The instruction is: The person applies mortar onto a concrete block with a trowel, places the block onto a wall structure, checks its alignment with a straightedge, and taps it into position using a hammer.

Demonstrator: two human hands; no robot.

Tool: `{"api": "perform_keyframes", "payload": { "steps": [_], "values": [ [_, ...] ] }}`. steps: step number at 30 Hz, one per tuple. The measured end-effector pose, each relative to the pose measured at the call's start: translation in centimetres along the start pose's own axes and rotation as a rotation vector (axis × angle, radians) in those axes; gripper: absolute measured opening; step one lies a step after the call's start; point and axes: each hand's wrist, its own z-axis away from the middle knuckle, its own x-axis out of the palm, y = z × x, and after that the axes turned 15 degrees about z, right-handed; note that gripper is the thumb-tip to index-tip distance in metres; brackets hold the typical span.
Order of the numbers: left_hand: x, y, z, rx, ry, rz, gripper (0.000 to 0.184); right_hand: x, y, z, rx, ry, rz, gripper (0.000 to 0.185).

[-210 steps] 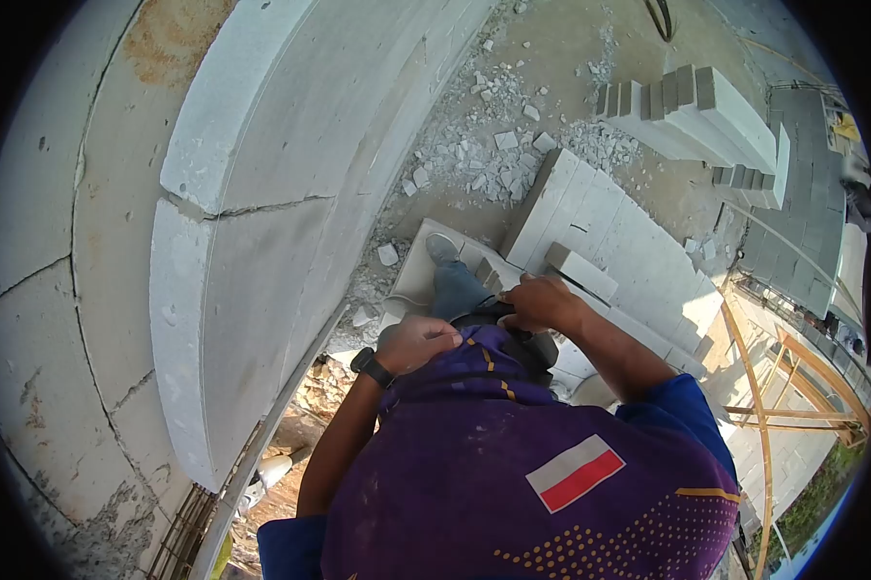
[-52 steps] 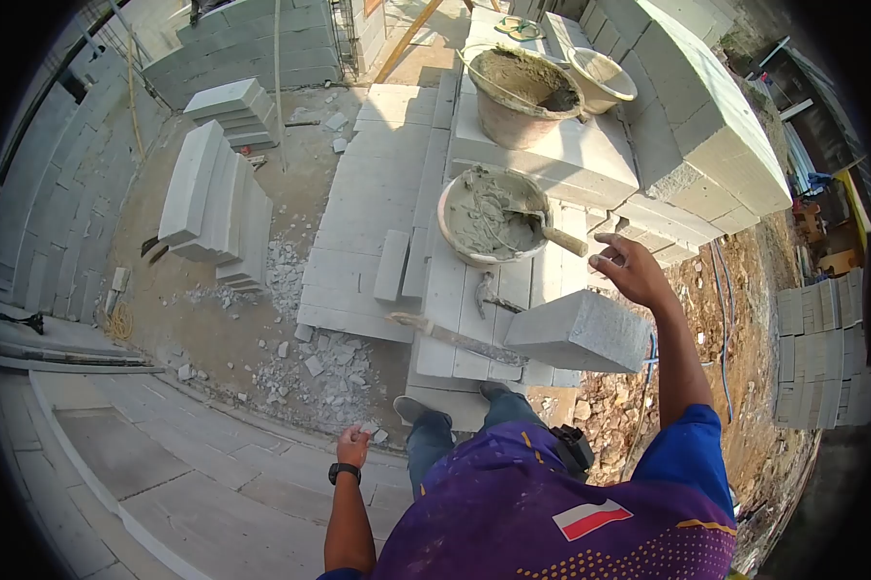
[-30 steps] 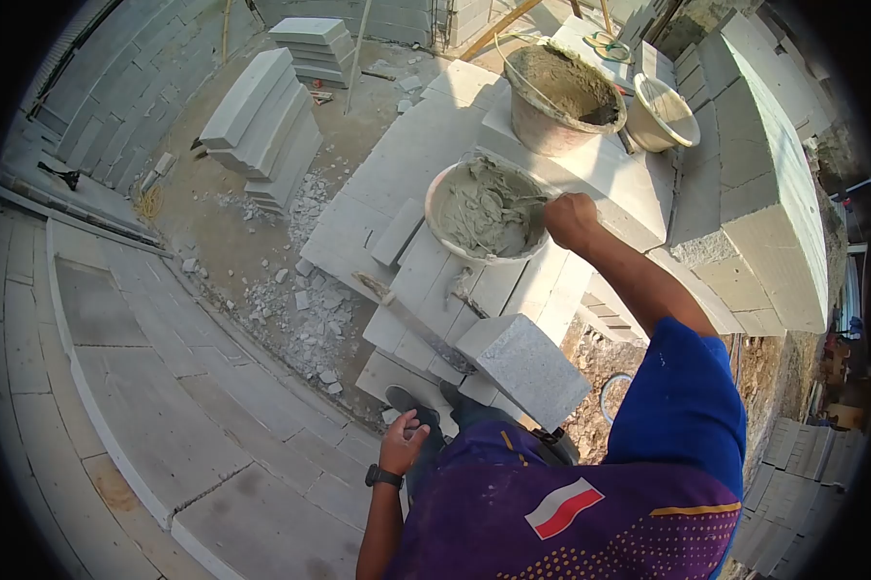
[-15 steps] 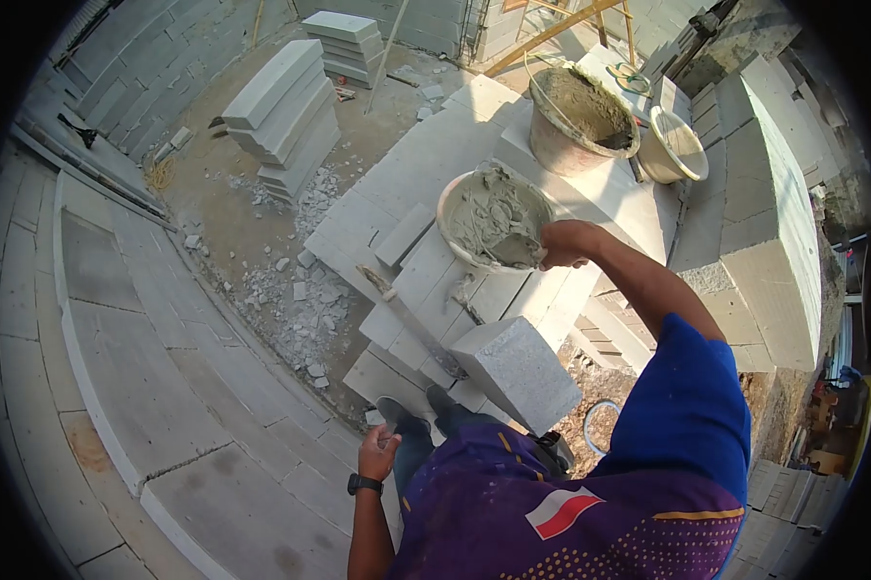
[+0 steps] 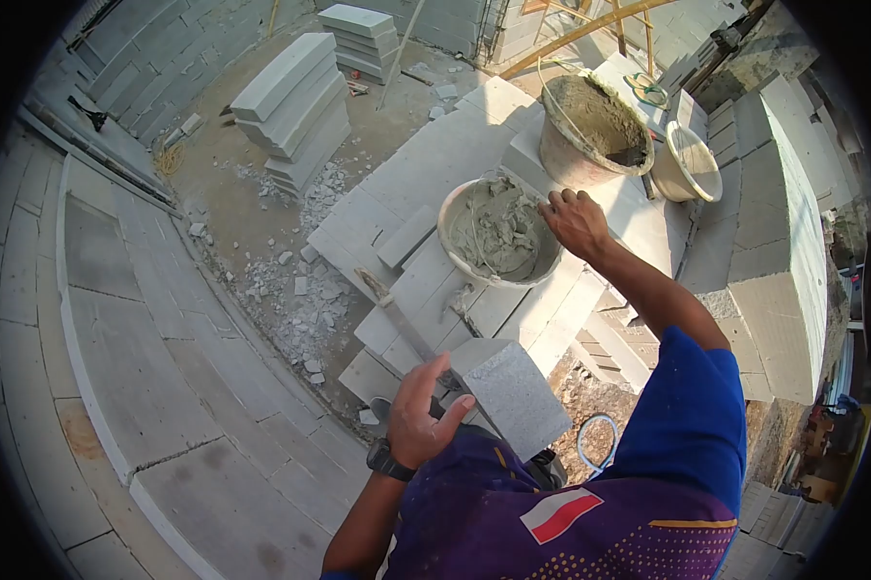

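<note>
"What is largest around the hands?"

"Pale blockwork [image 5: 203,387] fills the space left of the left hand [image 5: 424,411]. Ahead of that hand lies a low platform of blocks [image 5: 387,188], reaching across toward the right hand [image 5: 579,224]."

"And next in size?"

"Just beyond the right hand stands a large bucket [image 5: 566,155]. A smaller bucket [image 5: 455,263], holding wet grey mortar [image 5: 489,232], sits directly left of the right hand, whose bent fingers overlap its rim. I cannot tell whether they pinch anything."

"The left hand?"

"It is spread, thumb apart from the fingers. Just to its right is a single grey block [image 5: 518,387]; contact between them is unclear. Smallest, a long-bladed tool [image 5: 411,333] slants away ahead of the left hand, lying across the platform."
</note>
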Motion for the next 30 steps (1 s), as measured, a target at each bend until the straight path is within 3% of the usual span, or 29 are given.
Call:
{"api": "perform_keyframes", "payload": {
  "steps": [2,5,8,15,17,30],
  "values": [
    [2.4,3.8,-4.1,0.178,-0.098,-0.043,0.063,-0.7,-0.3,-2.7,-0.096,0.036,0.091,0.021],
    [8.1,2.9,-7.9,0.264,-0.246,-0.186,0.063,0.5,-0.1,-6.6,-0.169,0.007,0.169,0.021],
    [10.0,1.8,-7.7,0.199,-0.293,-0.461,0.064,3.5,0.4,-8.7,-0.198,-0.075,0.087,0.020],
    [8.7,2.4,-7.7,0.044,-0.291,-0.364,0.062,5.9,-1.4,-3.9,0.049,-0.192,-0.163,0.019],
    [9.1,2.4,-7.5,0.054,-0.299,-0.374,0.062,4.9,-0.7,-2.2,0.105,-0.233,-0.203,0.017],
    [8.9,2.1,-7.6,0.119,-0.255,-0.315,0.057,-6.1,-1.5,2.6,-0.141,-0.712,-0.386,0.015]
  ]
}}
